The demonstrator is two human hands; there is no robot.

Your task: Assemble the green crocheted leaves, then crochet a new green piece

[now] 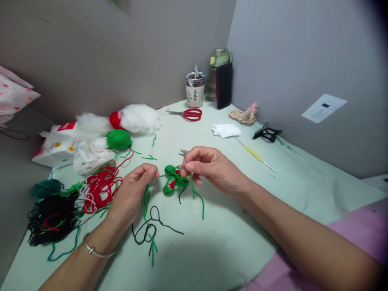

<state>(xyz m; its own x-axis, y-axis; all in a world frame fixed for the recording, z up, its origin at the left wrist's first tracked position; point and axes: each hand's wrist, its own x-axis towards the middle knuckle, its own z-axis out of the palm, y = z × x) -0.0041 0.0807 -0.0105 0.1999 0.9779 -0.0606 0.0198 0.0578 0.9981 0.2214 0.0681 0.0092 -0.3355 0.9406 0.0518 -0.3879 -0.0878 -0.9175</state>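
Well back from the near edge, my left hand (pixel 133 192) pinched a green yarn strand (pixel 146 202), my right hand (pixel 209 165) the green crocheted piece (pixel 172 180); bare tabletop (pixel 227 242) lay open before them.

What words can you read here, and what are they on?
"三花茶": label on the glass jar of pens.
White bag: red and yellow print, too blurred to read.
Paper sheet on the wall: too small to read.
Green yarn piece: no writing.
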